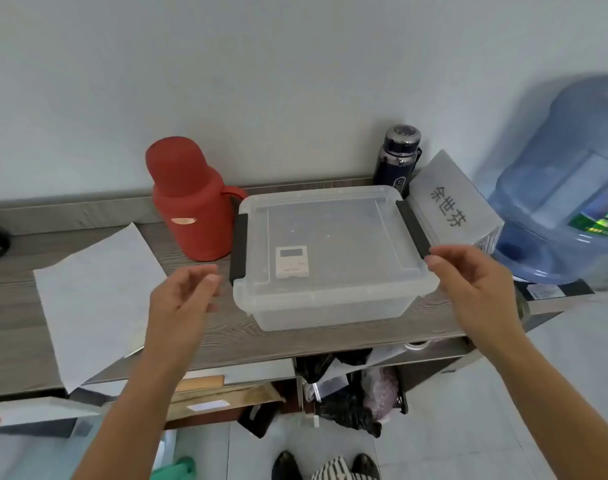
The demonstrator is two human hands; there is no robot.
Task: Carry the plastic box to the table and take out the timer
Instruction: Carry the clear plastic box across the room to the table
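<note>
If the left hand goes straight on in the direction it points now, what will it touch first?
Most likely the black latch on the left end of the plastic box. The left hand is open, fingers aimed there, apart from it. The red thermos stands behind; depth is uncertain.

A clear lidded plastic box [333, 258] with black latches is sitting level on the surface, a small white timer [292, 262] lying flat inside.

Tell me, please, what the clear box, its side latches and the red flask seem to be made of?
Plastic box: translucent, slightly frosted plastic; the timer shows through the lid. Side latches: opaque black, matte, probably plastic. Red flask: matte red shell with moulded handle, likely plastic, though painted metal cannot be excluded.
</note>
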